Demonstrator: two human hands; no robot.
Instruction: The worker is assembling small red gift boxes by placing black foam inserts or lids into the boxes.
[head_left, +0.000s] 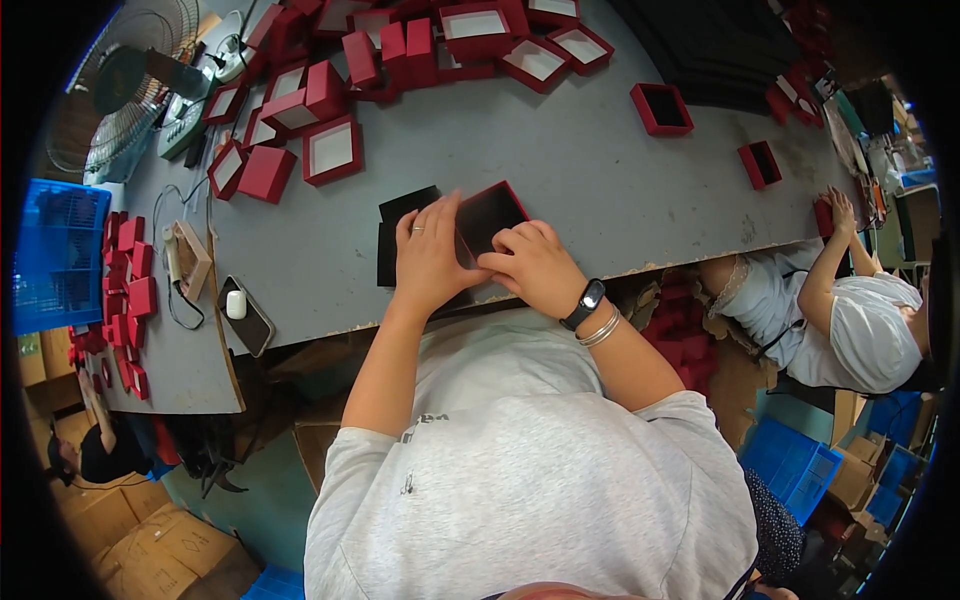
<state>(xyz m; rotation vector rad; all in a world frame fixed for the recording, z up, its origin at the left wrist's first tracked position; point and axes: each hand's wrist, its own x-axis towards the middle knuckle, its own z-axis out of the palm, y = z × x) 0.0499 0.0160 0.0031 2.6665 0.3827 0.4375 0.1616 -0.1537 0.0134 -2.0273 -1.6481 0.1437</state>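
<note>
A small red box (493, 212) with a black inside stands open and upward on the grey table in front of me. My left hand (430, 250) lies along its left side, fingers long and slightly blurred, thumb reaching across the near side. Bent fingers of my right hand (538, 265) grip the near right edge, the tips close to the left thumb. Both hands hide the near part of the box. Flat black pieces (410, 204) lie beside and partly under my left hand; how many is hard to tell.
Many red boxes (332, 150) with white insides crowd the far left of the grey table (400, 150). Two black-lined boxes (662, 108) stand far right, near a black stack (720, 50). A phone (250, 325) carries a white earbud case. A co-worker (850, 320) sits at right.
</note>
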